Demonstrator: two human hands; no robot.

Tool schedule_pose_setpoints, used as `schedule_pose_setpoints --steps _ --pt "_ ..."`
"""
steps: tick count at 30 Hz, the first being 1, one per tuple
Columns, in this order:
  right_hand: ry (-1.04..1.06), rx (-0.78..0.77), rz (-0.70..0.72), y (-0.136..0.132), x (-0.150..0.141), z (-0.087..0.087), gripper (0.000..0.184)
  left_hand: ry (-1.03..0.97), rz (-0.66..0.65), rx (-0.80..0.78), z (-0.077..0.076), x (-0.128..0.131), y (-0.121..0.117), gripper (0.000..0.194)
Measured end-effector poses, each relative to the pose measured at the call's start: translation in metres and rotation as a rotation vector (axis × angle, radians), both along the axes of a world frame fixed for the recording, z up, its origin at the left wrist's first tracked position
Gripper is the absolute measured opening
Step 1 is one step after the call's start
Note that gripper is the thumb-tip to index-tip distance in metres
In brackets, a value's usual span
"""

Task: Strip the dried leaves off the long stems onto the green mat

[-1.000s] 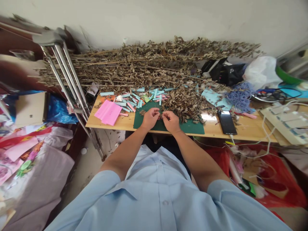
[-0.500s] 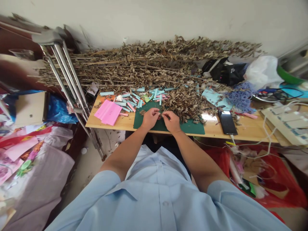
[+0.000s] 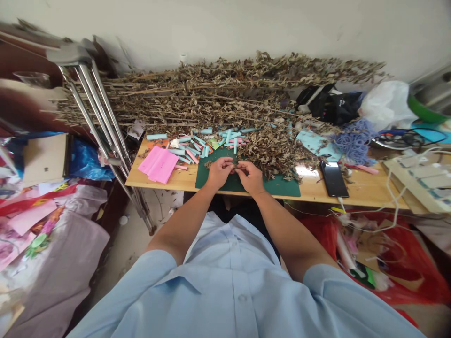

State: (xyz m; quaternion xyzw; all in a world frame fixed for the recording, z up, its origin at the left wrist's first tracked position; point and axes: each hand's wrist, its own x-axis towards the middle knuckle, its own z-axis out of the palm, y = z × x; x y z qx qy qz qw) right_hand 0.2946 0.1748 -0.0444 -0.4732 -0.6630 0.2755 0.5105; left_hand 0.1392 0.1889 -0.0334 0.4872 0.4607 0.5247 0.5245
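Observation:
Over the green mat (image 3: 282, 187), my left hand (image 3: 221, 172) and my right hand (image 3: 249, 176) meet fingertip to fingertip. Both are closed in a pinch on a small brownish bit that looks like dried leaf; the fingers mostly hide it. A heap of crumbled dried leaves (image 3: 269, 152) lies just beyond my right hand, partly on the mat. Past my left hand are several small blue paper rolls (image 3: 181, 152) and a few pink ones. A stack of pink paper sheets (image 3: 159, 164) rests on the wooden table (image 3: 186, 180) to the left.
Long dried plant stalks (image 3: 211, 101) lie along the wall. Metal crutches (image 3: 102, 112) lean at the table's left end. To the right are a phone (image 3: 333, 179) on a cable, blue paper (image 3: 317, 143), purple string (image 3: 354, 141) and a power strip (image 3: 423, 178). A red bag (image 3: 416, 267) sits below.
My fingertips shift slightly against each other, and the right hand has come a little closer to the left. Both hands stay over the mat.

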Motion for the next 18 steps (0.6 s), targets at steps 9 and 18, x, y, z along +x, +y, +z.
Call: schedule_pose_setpoints --steps 9,18 --pt "-0.054 0.073 0.010 -0.0032 0.0006 0.0034 0.027 0.110 0.001 0.023 -0.0026 0.0013 -0.0006 0.023" --pt "-0.109 0.059 -0.057 -0.0034 0.0006 0.0045 0.019 0.269 0.005 0.113 -0.0028 -0.0006 -0.0014 0.029"
